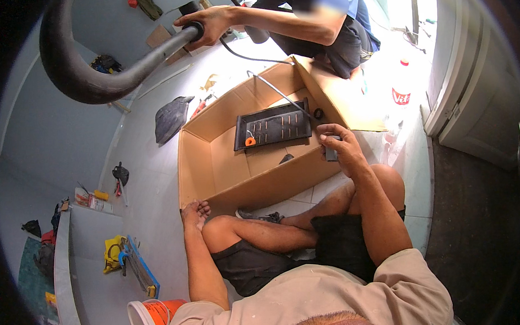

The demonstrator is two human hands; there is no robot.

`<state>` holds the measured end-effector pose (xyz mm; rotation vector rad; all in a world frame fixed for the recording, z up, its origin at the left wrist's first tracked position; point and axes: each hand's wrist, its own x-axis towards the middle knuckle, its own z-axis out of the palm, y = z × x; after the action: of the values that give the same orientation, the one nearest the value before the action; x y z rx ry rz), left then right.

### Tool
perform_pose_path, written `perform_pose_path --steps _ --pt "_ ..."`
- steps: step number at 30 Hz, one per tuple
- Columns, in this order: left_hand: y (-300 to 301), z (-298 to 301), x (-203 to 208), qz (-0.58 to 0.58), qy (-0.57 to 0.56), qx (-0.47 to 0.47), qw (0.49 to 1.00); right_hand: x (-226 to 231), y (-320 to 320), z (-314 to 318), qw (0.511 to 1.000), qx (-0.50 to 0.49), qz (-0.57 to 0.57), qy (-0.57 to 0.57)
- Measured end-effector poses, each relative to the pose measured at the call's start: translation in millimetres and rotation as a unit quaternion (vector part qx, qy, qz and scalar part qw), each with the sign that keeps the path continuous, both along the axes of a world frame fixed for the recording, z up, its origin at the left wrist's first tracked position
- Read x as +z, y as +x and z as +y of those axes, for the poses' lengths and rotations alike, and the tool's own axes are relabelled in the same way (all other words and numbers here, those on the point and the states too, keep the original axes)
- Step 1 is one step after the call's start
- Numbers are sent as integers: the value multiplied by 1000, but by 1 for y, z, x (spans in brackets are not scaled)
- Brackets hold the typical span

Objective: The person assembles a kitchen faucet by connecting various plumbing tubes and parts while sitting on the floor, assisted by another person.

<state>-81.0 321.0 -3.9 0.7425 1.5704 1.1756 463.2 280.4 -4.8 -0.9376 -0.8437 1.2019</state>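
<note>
right hand (341, 147) fingers clamped on small grey block (332, 154), cardboard box (214, 158) edge just under them. left hand (194, 213) flat on floor, fingers loose.

Head-worn fisheye, looking steeply down — near lap, cardboard box (260, 174)

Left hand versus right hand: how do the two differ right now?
The left hand rests flat on the floor beside the cardboard box, empty; the right hand is raised at the box's near wall, fingers closed on a small dark grey object. The left arm hangs straight down as a prop; the right arm is bent forward over the knee. Both are bare and belong to the seated person.
</note>
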Motion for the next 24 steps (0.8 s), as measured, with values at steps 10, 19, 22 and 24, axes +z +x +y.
perform_pose_path --steps 10,19,22,24 --pt "-7 2 -1 -65 -11 29 997 1 -7 1 997 5 77 17" --pt "-3 -2 2 -69 -16 31 997 0 -5 -1 999 19 47 16" --pt "-6 -2 0 -82 -19 24 996 1 -5 -1 999 20 44 12" --pt "-5 -2 -2 -88 -21 26 996 0 -3 -1 999 19 42 11"
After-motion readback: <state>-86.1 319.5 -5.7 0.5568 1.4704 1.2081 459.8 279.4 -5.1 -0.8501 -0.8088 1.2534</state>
